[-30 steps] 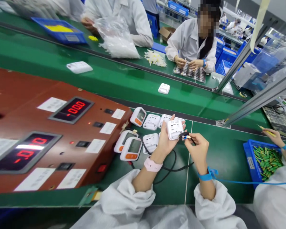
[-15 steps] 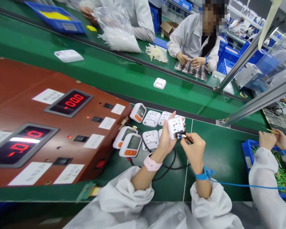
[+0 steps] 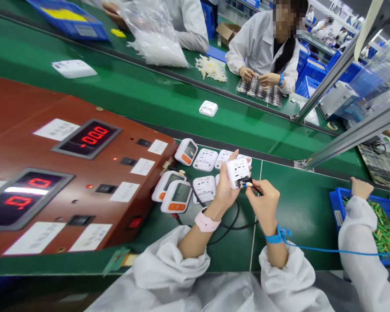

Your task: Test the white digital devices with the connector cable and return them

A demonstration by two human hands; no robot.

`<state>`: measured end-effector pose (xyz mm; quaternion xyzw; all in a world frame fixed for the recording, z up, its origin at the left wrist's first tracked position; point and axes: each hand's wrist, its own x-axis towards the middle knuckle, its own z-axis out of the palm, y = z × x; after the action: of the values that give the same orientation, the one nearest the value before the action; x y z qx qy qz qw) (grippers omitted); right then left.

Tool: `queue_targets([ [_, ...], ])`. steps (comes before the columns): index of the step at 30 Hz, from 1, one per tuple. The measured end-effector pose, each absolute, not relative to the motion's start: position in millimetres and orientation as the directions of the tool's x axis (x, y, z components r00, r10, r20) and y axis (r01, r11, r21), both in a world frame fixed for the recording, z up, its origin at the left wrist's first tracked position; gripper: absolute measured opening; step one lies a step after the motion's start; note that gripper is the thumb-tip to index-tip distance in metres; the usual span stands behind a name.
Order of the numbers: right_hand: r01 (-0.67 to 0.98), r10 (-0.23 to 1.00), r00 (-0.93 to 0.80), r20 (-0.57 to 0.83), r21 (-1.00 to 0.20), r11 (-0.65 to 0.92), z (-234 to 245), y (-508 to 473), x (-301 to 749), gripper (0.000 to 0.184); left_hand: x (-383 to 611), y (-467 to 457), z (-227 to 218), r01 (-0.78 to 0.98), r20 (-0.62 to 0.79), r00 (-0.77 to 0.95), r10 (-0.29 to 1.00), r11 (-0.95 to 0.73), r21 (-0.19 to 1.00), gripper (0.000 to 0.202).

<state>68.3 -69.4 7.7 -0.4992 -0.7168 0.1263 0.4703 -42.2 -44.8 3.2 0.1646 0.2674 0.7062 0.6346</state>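
In the head view, my left hand (image 3: 226, 189) is closed around a small white electronic device (image 3: 238, 170), its slotted back turned up. My right hand (image 3: 264, 199) pinches a black cable connector (image 3: 245, 182) against the device's lower edge; the fingers partly hide it. From it a black cable (image 3: 227, 227) loops down over the bench. Beside my left hand lie several like devices, such as a white one (image 3: 204, 189) with its back up. Others show a grey screen and orange buttons, such as this display unit (image 3: 176, 196).
A brown test box (image 3: 117, 225) with red digital readouts fills the left. Beyond the bench, a green conveyor belt (image 3: 169, 102) carries white devices. At right, a co-worker's arm (image 3: 357, 225) reaches over a blue bin (image 3: 336, 208) of green-yellow parts. A metal post (image 3: 328, 149) slants upward.
The devices on the belt have shifted left. My hands keep the device and connector together, almost unmoved. The co-worker's hands at right have moved apart, one farther right.
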Motion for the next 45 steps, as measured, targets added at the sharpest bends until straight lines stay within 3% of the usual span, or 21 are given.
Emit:
queue_targets([
  [6,0.542,0.846,-0.103,0.523,-0.684,0.488,12,-68,68,0.012,-42,-46,6,-0.796,-0.101,-0.183,0.978,-0.087,0.600,0.061],
  [16,0.528,0.840,-0.233,0.491,-0.661,0.533,12,-66,71,0.025,-41,-49,6,-0.728,-0.070,-0.212,0.975,-0.110,0.676,0.062],
  [19,0.477,0.858,-0.219,0.464,-0.716,0.509,3,-63,71,0.027,-41,-49,6,-0.739,-0.056,-0.213,0.976,-0.123,0.662,0.063],
  [22,0.364,0.908,-0.189,0.373,-0.832,0.418,-6,-56,75,0.023,-41,-50,5,-0.764,-0.050,-0.167,0.985,-0.097,0.637,0.060],
  [26,0.029,0.978,-0.175,0.114,-0.992,0.121,-15,-46,91,0.021,-37,-52,0,-0.712,0.006,-0.030,1.000,-0.025,0.701,0.063],
  [28,-0.110,0.978,-0.204,0.031,-0.994,0.008,-15,-44,100,0.022,-35,-54,-4,-0.654,0.046,0.030,0.998,-0.016,0.756,0.064],
  [32,-0.220,0.959,-0.284,-0.014,-0.972,-0.079,-13,-46,112,0.031,-32,-55,-10,-0.508,0.059,0.117,0.991,0.009,0.861,0.052],
  [35,-0.205,0.946,-0.324,-0.022,-0.974,-0.093,-14,-46,116,0.036,-31,-56,-11,-0.455,0.020,0.021,1.000,-0.008,0.890,0.051],
  [39,-0.110,0.975,-0.211,0.069,-0.993,0.046,-20,-45,114,0.043,-28,-56,-12,-0.415,-0.021,-0.164,0.986,-0.049,0.908,0.050],
  [45,-0.033,0.987,-0.081,0.136,-0.990,0.134,-26,-50,103,0.029,-22,-60,-14,-0.388,-0.046,-0.135,0.990,-0.010,0.922,0.050],
])
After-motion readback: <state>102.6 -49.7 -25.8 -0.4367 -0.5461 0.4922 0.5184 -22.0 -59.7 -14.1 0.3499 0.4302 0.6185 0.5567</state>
